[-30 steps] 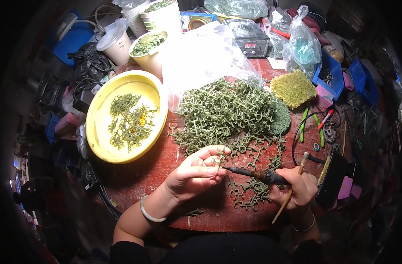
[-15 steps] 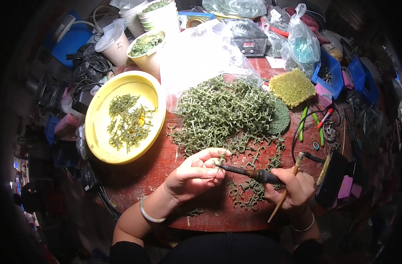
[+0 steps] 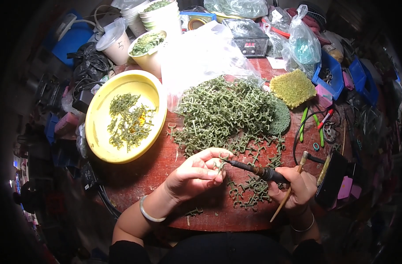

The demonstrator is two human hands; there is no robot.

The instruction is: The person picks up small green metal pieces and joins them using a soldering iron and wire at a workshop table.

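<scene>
Between the thumb and fingers of my left hand [image 3: 196, 171] is a small green branched piece [image 3: 220, 165]. The dark tip of a soldering iron [image 3: 267, 173] meets or sits very close to its upper part; exact contact is unclear. My right hand [image 3: 295, 187] grips the iron's handle and also a thin wooden brush [image 3: 285, 198] slanting down across the fingers. Beyond both hands lies a big heap of similar green pieces [image 3: 221, 110], with a looser scattering [image 3: 249, 193] beneath the iron.
A yellow basin [image 3: 95, 132] with green pieces stands left. Tubs [image 3: 146, 59], a clear bag [image 3: 201, 53] and a power unit [image 3: 249, 46] are behind. Right lie a yellow sponge-like pad [image 3: 292, 88], blue bins [image 3: 361, 94], green tools [image 3: 303, 125], cables and a dark stand [image 3: 331, 189] on the red table [image 3: 135, 189].
The iron's tip has shifted slightly, first leftward, then up and back right along the green piece. The piece has tilted a little in my left fingers; both hands stay in place.
</scene>
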